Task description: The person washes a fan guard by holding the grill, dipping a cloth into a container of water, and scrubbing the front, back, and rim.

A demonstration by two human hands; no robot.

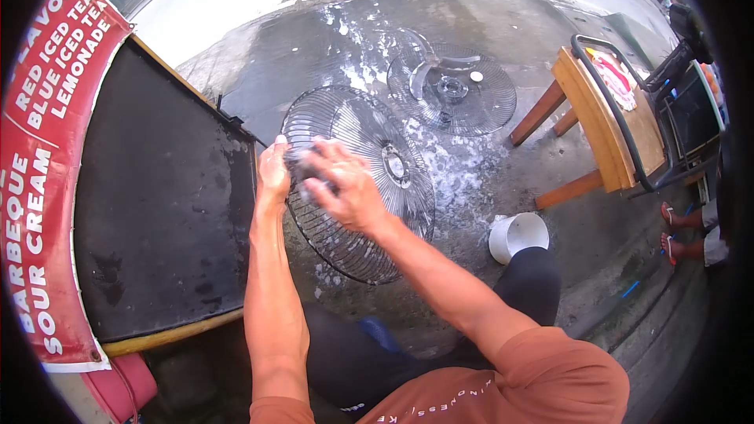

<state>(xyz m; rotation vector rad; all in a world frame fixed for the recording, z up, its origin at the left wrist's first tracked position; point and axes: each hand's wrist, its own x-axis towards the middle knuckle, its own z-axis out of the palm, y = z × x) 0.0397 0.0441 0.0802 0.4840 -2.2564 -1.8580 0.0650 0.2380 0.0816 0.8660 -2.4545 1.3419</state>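
Note:
A round wire fan guard stands tilted in front of me, wet and streaked with suds. My left hand grips its left rim, thumb pointing up. Pressed near that same rim, my right hand is curled around a dark, foamy scrubbing pad; motion blurs the pad and fingertips. Beyond, a second fan guard lies flat on the wet ground, with a translucent fan blade and a small round white piece on it.
A white bucket stands by my right knee. Soapy water covers the pavement. To the right are a wooden table and a person's sandalled feet. A black board and red banner line the left.

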